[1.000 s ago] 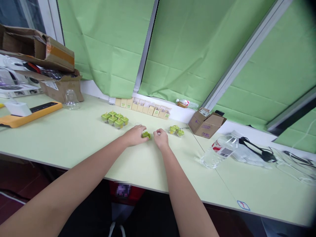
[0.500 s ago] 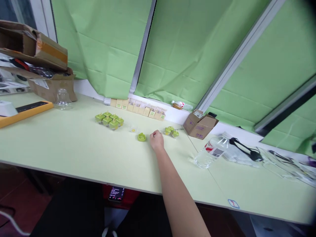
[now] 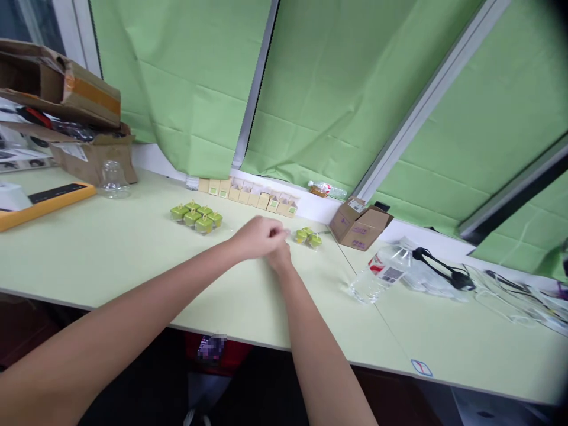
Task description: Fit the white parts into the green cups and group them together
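My left hand (image 3: 258, 238) reaches in from the left, its fingers closed. It meets my right hand (image 3: 281, 255) over the middle of the table, partly covering it. A small clear piece shows at the fingertips, too faint to name. My right hand's fingers are curled and mostly hidden. To the right of the hands stands a small group of clear cups with green lids (image 3: 307, 236). Several more green-lidded cups (image 3: 196, 217) with yellow loops on top are grouped to the left. The green flower-shaped piece is hidden behind my left hand and arm.
A row of small cardboard boxes (image 3: 252, 195) lines the back edge. An open carton (image 3: 360, 225), a large clear bottle (image 3: 382, 272) and a black strap-like item (image 3: 444, 269) are at right. Larger cardboard boxes (image 3: 95, 157) and a clear dome (image 3: 114, 179) stand at left.
My left hand has come in from the left and met my right hand, which stays about where it was. The green flower-shaped piece and small clear piece on the table are now covered from view.
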Demonstrator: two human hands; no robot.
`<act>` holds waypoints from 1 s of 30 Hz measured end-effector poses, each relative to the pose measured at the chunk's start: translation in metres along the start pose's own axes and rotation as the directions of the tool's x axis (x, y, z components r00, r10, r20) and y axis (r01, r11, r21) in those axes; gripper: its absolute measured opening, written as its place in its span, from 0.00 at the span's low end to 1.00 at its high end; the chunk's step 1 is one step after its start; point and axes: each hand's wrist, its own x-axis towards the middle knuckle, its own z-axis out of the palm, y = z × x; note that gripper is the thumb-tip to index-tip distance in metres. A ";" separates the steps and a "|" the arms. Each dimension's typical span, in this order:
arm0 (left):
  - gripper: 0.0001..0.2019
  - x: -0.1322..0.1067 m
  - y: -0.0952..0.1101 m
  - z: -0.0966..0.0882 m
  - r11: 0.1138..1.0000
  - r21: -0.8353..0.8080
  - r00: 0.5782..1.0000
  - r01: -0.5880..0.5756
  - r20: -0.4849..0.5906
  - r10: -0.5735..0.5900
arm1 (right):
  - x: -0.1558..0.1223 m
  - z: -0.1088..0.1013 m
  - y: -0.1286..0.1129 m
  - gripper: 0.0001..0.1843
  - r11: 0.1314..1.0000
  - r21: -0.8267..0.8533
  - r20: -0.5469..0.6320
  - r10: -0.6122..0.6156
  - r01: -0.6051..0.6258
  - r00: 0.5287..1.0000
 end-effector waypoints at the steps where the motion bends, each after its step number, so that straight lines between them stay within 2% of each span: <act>1: 0.18 0.011 -0.016 0.002 0.997 0.070 0.996 0.043 -0.082 -0.037 | 0.000 0.000 -0.001 0.04 1.000 -0.001 -0.007 0.023 -0.023 1.000; 3: 0.12 0.018 -0.047 0.012 0.983 0.174 0.989 0.053 -0.148 -0.027 | 0.001 0.000 -0.002 0.05 0.997 0.018 -0.021 0.072 -0.071 0.997; 4: 0.10 0.016 -0.060 0.018 0.977 0.212 0.990 0.024 -0.143 0.007 | 0.002 0.000 -0.002 0.05 0.996 0.039 -0.026 0.081 -0.080 0.996; 6: 0.12 0.004 -0.078 0.032 0.961 0.270 0.997 -0.063 -0.023 0.072 | 0.002 0.001 -0.002 0.04 0.994 0.077 -0.038 0.079 -0.075 0.996; 8: 0.16 -0.009 -0.086 0.041 0.949 0.301 0.995 -0.094 0.054 0.081 | 0.002 0.002 -0.002 0.03 0.995 0.080 -0.042 0.065 -0.062 0.997; 13: 0.09 -0.014 -0.090 0.044 0.949 0.305 0.988 -0.078 0.153 0.032 | -0.001 0.001 -0.003 0.02 0.997 0.076 -0.065 0.037 -0.032 0.997; 16: 0.08 -0.010 -0.095 0.041 0.960 0.270 0.988 -0.074 0.148 0.035 | -0.002 0.001 -0.003 0.03 0.993 0.117 -0.092 0.009 0.002 0.996; 19: 0.09 -0.009 -0.100 0.038 0.963 0.267 0.988 -0.029 0.154 -0.013 | -0.002 0.004 -0.005 0.03 0.987 0.159 -0.075 -0.012 0.024 0.997; 24: 0.15 -0.013 -0.099 0.034 0.963 0.259 0.983 0.072 0.147 -0.113 | -0.005 0.005 -0.008 0.02 0.989 0.145 -0.017 -0.031 0.033 0.999; 28: 0.22 -0.015 -0.091 0.037 0.973 0.225 0.986 0.060 0.138 -0.093 | -0.003 0.005 -0.006 0.02 0.986 0.164 -0.058 -0.009 0.018 0.998; 30: 0.23 -0.015 -0.088 0.039 0.973 0.226 0.987 0.055 0.132 -0.087 | -0.002 0.005 -0.005 0.02 0.983 0.182 -0.092 0.012 0.005 0.996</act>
